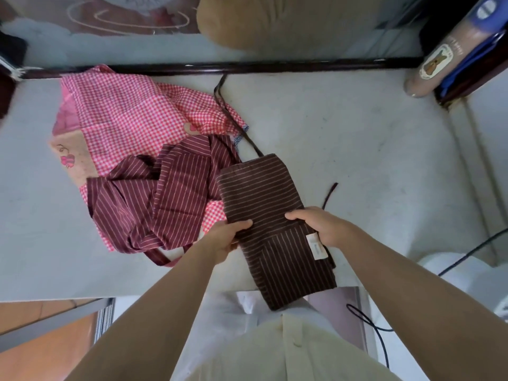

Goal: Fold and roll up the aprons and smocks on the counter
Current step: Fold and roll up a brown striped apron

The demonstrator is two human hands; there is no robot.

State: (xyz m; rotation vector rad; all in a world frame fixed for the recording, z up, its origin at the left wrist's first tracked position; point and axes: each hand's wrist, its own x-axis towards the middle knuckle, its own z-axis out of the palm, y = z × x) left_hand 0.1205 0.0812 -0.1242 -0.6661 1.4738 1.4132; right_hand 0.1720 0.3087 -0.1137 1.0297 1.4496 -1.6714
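Brown striped apron (pixel 264 204), folded into a long strip, lies on the pale counter (pixel 371 138). Left hand (pixel 224 237) and right hand (pixel 320 225) each pinch one of its side edges. Maroon striped apron (pixel 154 196) sits crumpled beside it.

I take the dark rail (pixel 275 67) as my reference; it runs straight from left to right. Behind it I see a big tan rounded cushion (pixel 275 20), and left of that a panel with pale oval lines (pixel 123 17). At the rail's right end, a brown roll with an oval bear label (pixel 435 63) leans beside something blue (pixel 475 26). Well in front of the rail, on the right, a black cable (pixel 367 321) loops near a white object (pixel 467 270). In front on the left I see an orange floor (pixel 41 353).
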